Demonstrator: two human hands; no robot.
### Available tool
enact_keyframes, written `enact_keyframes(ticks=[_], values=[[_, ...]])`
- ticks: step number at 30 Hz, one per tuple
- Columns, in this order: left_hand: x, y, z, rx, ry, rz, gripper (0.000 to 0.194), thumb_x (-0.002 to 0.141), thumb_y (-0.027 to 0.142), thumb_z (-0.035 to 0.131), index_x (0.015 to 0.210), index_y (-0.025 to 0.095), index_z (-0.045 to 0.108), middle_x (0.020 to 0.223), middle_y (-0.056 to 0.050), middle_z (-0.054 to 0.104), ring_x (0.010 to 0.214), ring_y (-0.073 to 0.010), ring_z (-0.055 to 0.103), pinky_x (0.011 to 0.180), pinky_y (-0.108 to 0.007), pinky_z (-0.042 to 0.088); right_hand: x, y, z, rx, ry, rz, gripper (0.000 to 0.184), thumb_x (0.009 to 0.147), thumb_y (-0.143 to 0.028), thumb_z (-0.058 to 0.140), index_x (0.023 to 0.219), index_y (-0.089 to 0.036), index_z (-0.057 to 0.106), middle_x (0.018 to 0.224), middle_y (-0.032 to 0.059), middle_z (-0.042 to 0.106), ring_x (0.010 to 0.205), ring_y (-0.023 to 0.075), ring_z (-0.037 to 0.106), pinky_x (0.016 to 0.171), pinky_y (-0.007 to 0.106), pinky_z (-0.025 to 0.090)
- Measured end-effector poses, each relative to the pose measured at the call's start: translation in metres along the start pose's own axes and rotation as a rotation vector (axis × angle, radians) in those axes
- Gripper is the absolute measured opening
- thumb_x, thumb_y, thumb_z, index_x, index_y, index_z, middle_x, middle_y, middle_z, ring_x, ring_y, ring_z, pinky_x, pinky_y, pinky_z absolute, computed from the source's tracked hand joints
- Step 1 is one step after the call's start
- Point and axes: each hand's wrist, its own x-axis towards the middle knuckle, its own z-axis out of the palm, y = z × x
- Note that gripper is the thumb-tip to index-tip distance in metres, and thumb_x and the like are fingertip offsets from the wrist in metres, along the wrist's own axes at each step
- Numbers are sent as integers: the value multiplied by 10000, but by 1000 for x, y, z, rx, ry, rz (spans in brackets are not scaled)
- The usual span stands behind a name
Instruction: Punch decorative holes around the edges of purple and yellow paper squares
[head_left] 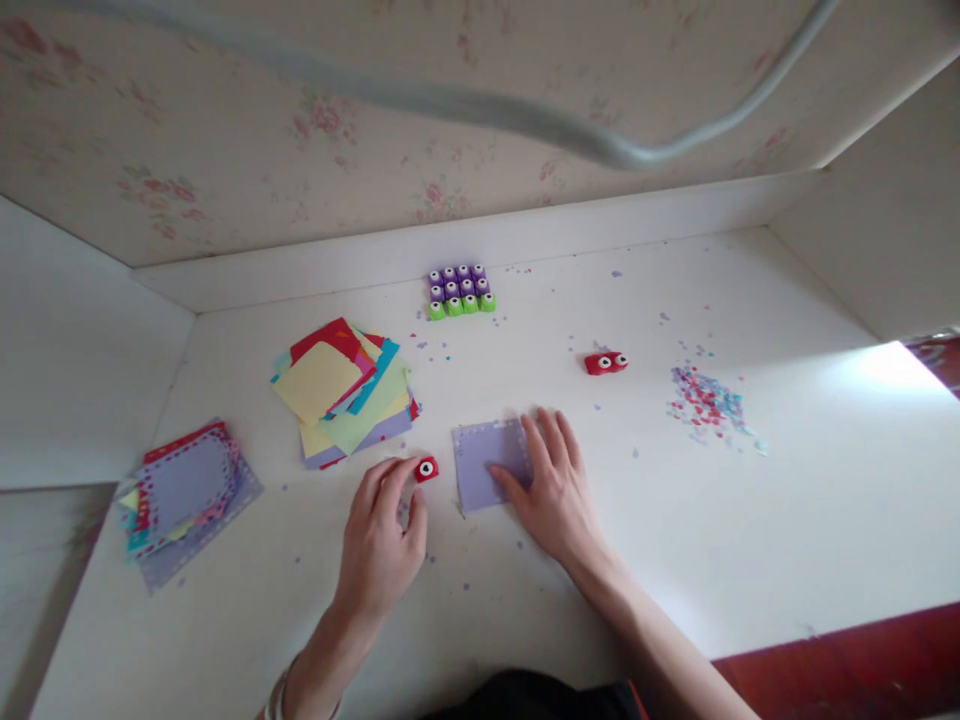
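On a white tabletop (pixel 660 540), a squarish lilac paper card (pixel 478 465) lies under the right hand (pixel 556 497), thumb spread from fingers, seemingly to steady it. Left of the card, the left hand (pixel 379 548) touches a small red plastic punch (pixel 427 469) with fingertips, thumb apart, perhaps positioning it.

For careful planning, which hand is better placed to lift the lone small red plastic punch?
Probably the left hand, close beside the punch; the right hand lies on the rectangular purple paper sheet.
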Motion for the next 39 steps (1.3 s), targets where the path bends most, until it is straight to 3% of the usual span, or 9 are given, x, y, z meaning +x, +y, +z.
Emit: enact_keyframes(ticks=[4,9,13,18,20,23,25,29,39], values=[[-12,20,-1,-102,-14,28,277,905,180,543,1174,212,602,1121,-98,618,1068,-232,598,930,-381,513,1,2,2,76,-8,-44,574,912,-312,568,1446,-192,395,1349,153,569,1331,319,445,1128,604,293],[-24,41,7,-465,-186,-232,261,927,289,537,1173,213,578,1153,-101,619,905,-181,656,782,-308,561,-2,7,-1,404,75,171,435,880,-255,564,1314,-255,534,1288,121,526,935,205,681,835,406,573],[-19,50,11,-722,-308,-493,397,899,401,586,1230,186,546,965,-72,683,851,-183,672,777,-303,551,1,4,-10,749,51,361,364,811,-307,667,1167,-248,627,1195,90,575,848,170,666,722,330,572],[-10,54,10,-845,-226,-631,506,826,477,661,1237,201,555,1116,-75,647,595,-85,560,501,-208,446,3,-7,-30,1154,-125,543,452,701,-311,791,1128,-259,650,1166,56,629,797,146,620,625,262,528],[-8,54,6,-913,-275,-694,517,814,493,668,1231,205,570,972,-39,658,516,-60,485,419,-182,355,1,-10,-36,1234,-146,581,475,669,-303,821,1114,-258,661,1156,49,638,756,130,616,614,252,515],[-7,54,0,-1063,-428,-788,508,820,497,653,1216,186,588,558,64,505,399,-58,354,351,-170,215,0,-14,-41,1296,-178,616,484,646,-307,839,1098,-267,671,1113,34,663,711,125,624,586,248,501],[-7,54,-2,-1162,-471,-819,458,808,481,667,1140,169,620,455,95,394,366,-56,289,346,-175,172,0,-16,-44,1309,-199,618,476,644,-311,841,1087,-270,673,1092,30,679,707,135,633,581,255,502],[-9,51,-2,-1331,-454,-845,299,761,412,727,911,173,627,453,95,388,386,-44,310,377,-173,205,1,-20,-46,1315,-208,625,460,631,-299,849,1058,-269,683,1073,26,695,708,142,636,578,255,503],[-4,44,-4,-1358,-415,-809,307,767,432,721,876,169,605,474,90,415,394,-36,316,398,-184,179,4,-24,-46,1310,-225,631,455,641,-309,849,1061,-261,683,1052,29,691,695,142,629,578,266,509]])
